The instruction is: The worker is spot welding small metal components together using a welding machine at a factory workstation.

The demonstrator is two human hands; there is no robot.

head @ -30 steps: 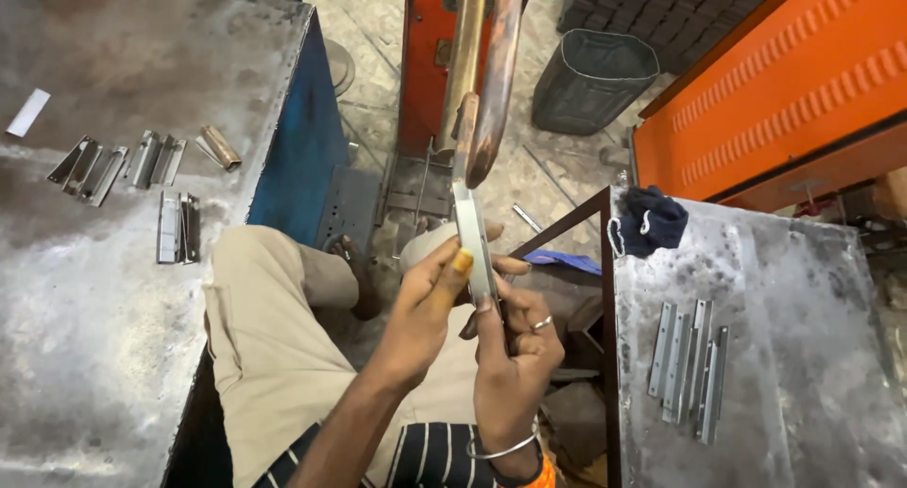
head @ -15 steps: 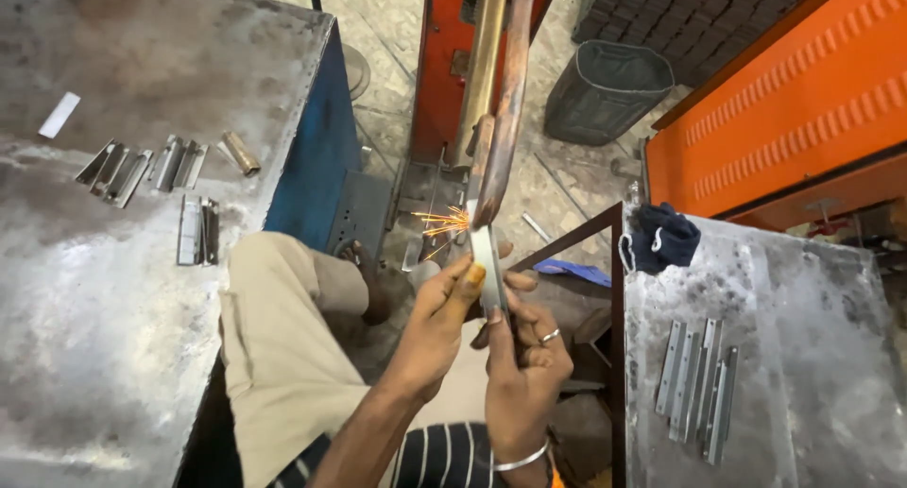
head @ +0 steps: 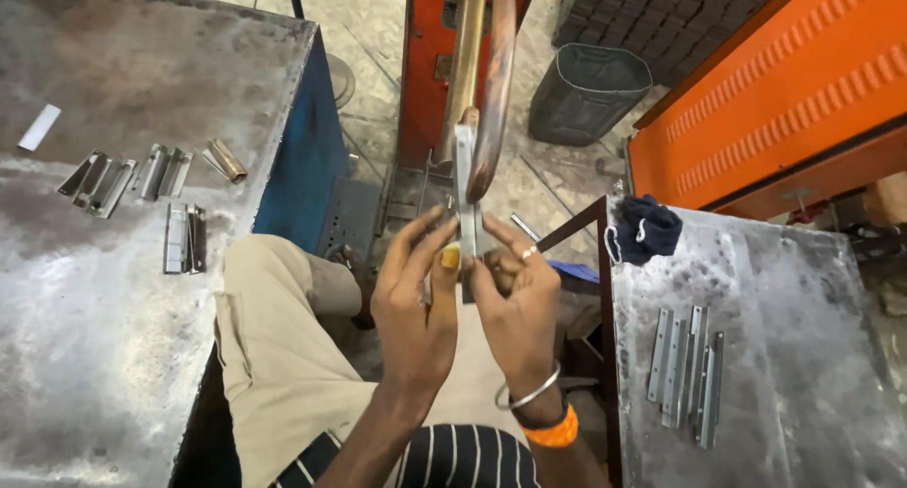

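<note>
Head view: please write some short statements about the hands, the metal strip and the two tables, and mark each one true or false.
1. Both hands, left hand and right hand, hold the metal strip upright. True.
2. The strip's upper end lies flat on the left table. False: it is up between the two machine arms.
3. A dark cloth lies on the right table. True.
4. The flat strips on the right table are stacked in a bin. False: they lie side by side on the tabletop.
5. Bent metal pieces lie on the left table. True.
</note>
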